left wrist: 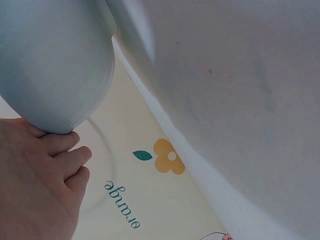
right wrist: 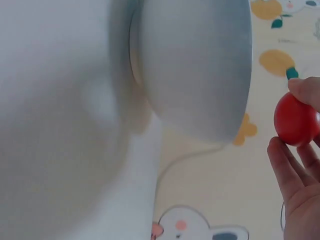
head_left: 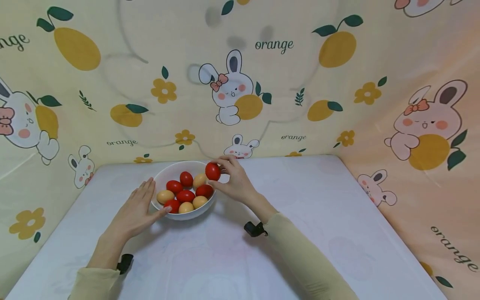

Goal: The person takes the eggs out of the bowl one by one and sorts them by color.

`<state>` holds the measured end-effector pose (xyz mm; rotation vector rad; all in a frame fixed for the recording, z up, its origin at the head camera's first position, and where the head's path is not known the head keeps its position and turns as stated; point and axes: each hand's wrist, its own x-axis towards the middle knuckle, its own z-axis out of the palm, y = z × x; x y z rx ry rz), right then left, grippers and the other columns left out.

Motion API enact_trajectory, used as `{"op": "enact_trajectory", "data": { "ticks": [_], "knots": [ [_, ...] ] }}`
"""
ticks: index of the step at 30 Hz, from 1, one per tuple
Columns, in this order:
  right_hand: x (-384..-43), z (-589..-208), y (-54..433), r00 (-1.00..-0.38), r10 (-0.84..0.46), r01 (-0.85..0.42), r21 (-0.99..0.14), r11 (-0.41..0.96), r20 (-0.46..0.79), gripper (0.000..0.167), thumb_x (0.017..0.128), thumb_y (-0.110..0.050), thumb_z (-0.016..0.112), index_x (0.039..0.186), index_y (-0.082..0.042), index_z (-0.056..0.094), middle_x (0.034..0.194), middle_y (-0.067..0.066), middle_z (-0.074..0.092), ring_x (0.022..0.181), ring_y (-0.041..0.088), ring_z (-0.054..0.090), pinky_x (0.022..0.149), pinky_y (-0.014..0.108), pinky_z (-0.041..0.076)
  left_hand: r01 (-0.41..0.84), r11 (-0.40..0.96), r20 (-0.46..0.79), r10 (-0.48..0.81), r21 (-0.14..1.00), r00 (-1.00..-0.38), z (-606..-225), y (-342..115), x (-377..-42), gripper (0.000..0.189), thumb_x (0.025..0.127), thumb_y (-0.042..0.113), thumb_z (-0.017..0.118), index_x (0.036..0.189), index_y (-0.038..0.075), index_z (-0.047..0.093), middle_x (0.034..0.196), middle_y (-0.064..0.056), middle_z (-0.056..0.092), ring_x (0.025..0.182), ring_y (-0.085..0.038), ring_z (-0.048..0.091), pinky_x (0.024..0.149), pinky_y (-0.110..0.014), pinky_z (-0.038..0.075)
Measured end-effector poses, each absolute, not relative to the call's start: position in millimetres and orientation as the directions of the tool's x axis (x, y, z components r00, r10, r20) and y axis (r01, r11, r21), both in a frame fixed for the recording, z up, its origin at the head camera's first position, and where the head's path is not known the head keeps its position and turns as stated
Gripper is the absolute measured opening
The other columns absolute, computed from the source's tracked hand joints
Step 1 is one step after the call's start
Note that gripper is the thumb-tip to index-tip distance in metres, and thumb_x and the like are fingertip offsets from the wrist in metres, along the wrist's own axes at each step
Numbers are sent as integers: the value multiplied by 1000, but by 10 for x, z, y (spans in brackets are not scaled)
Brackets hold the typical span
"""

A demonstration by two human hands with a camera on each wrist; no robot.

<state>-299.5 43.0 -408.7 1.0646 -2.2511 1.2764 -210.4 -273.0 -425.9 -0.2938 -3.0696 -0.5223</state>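
Note:
A white bowl [head_left: 185, 216] on the table holds several red eggs [head_left: 185, 196] and several light tan eggs [head_left: 165, 196]. My right hand [head_left: 235, 180] pinches one red egg [head_left: 213, 171] between thumb and fingers, at the bowl's right rim. The right wrist view shows this red egg [right wrist: 295, 119] beside the bowl's outer wall [right wrist: 197, 70]. My left hand [head_left: 136, 211] rests against the bowl's left side, fingers straight, its thumb over the front rim by a red egg [head_left: 172, 206]. In the left wrist view, fingers of the left hand [left wrist: 42, 175] touch the bowl's edge.
The bowl stands near the back of a table with a white cover [head_left: 232, 258]. Behind and at both sides hangs a cream cloth [head_left: 285, 79] printed with rabbits and oranges. A small black camera [head_left: 255, 229] sits on the right wrist, another black camera [head_left: 125, 263] on the left.

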Motion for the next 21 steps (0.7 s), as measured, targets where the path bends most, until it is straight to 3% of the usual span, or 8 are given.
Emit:
{"op": "enact_trajectory", "data": {
  "ticks": [7,14,21],
  "knots": [
    [-3095,-4132,699,-702,-383,-712,-611,347,600,59,81,-2,88,133,3,60,134,16,60,112,27,67,92,31,61,202,922,58,194,329,-979,-4254,-2739,-2086,111,96,70,54,162,-10,14,169,-30,14,155,-51,13,125,-66,14],
    [-3213,-4235,951,-770,-346,-638,-648,416,536,57,81,-2,88,131,0,61,129,13,61,106,28,69,91,30,62,197,924,49,192,327,-980,-4266,-2747,-2082,110,96,70,53,162,-9,14,170,-29,12,155,-51,12,125,-67,13],
    [-3320,-4380,1165,-849,-318,-529,-686,499,423,58,83,-7,88,132,-1,58,130,14,59,106,32,69,95,45,61,197,925,48,192,324,-980,-4270,-2743,-2090,110,96,70,53,162,-8,14,170,-29,12,155,-51,12,125,-67,14]
  ]
}}
